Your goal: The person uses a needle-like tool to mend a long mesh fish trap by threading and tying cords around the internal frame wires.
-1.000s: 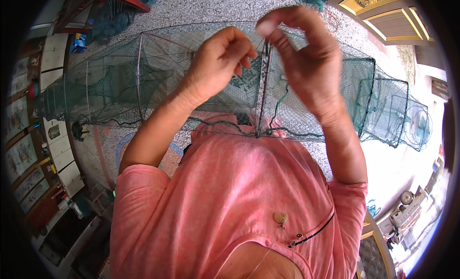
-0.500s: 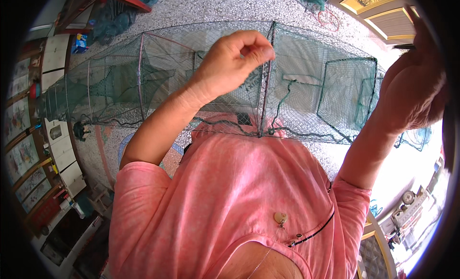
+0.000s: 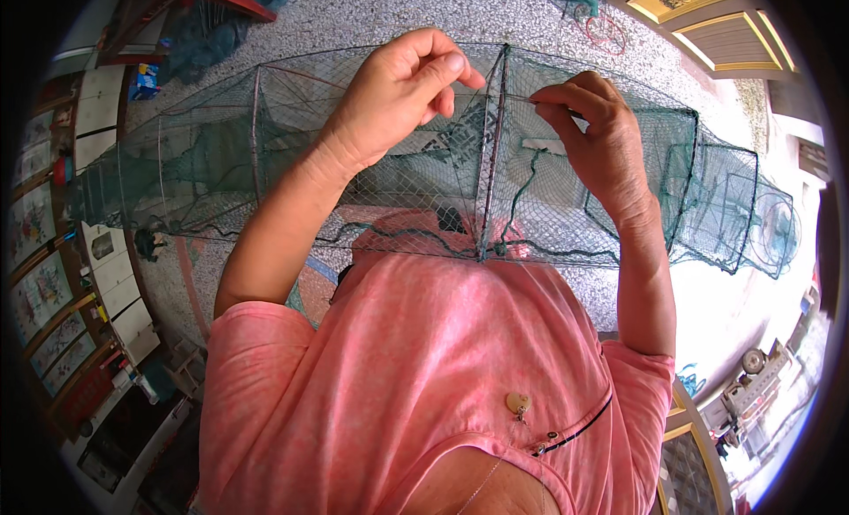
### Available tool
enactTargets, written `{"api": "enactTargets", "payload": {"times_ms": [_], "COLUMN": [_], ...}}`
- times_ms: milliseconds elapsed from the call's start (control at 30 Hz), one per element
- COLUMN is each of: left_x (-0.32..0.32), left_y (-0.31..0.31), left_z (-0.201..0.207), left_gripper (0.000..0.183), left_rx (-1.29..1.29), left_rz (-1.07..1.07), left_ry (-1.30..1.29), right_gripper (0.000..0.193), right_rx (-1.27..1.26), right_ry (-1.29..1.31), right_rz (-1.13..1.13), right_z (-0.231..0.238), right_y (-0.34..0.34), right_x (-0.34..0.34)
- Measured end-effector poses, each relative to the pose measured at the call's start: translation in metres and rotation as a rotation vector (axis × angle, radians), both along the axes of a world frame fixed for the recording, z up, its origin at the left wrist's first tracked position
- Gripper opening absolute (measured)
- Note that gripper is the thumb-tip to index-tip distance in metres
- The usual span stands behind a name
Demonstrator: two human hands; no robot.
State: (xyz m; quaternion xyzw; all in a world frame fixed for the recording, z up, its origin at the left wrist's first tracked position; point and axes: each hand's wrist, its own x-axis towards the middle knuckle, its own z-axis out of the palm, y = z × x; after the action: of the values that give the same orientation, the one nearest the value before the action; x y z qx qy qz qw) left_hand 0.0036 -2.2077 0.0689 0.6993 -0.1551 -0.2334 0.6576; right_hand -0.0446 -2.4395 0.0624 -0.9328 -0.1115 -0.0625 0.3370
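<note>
Net cage [image 3: 398,183], green mesh, is stretched lengthwise across the view, tapering at the left end and stepping down through smaller frames at the right. Near edge is overlapped with the shirt [image 3: 424,338]; dark green rope [image 3: 398,234] is strung along that edge.

Upright frame bar [image 3: 488,152] is set between the 2 hands, from near edge to far edge.

Left hand [image 3: 398,88]: held over the mesh, left of the bar. Fingers are curled, thumb laid along the index finger, tips pointed at the bar's upper part. Whether anything is pinched can't be told.

Right hand [image 3: 601,121]: held over the mesh, right of the bar. Thumb and index tips are nearly together, pointed at the bar. A thin strand seems to be lined up with them; grip on it can't be confirmed.

Room: narrow gap is left between the fingertips, crossed by the bar. Beyond the far edge, a strip of speckled floor [image 3: 354,18] is exposed, bounded at left by a red frame [image 3: 228,0] and at right by a gold-trimmed panel [image 3: 734,42]. White cupboard fronts [image 3: 110,272] are lined up off the left end. Bright floor is seen at right, past the forearm.
</note>
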Motion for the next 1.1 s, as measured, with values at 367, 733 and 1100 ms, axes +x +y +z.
{"api": "enactTargets", "payload": {"times_ms": [367,733,1100], "left_x": [0.001,-0.009,-0.008], "left_y": [0.004,-0.010,-0.017], "left_z": [-0.007,-0.004,-0.008], "left_gripper": [0.018,0.014,0.015], "left_rx": [-0.046,-0.004,0.069], "left_rz": [0.076,0.118,-0.084], "left_ry": [0.137,0.010,-0.327], "right_gripper": [0.021,0.012,0.021], "right_rx": [0.554,0.428,0.549], "right_ry": [0.022,-0.277,-0.556], "right_rz": [0.049,0.222,0.106], "right_z": [-0.015,0.021,0.084], "right_y": [0.032,0.054,-0.048], "right_x": [0.003,0.013,0.027]}}
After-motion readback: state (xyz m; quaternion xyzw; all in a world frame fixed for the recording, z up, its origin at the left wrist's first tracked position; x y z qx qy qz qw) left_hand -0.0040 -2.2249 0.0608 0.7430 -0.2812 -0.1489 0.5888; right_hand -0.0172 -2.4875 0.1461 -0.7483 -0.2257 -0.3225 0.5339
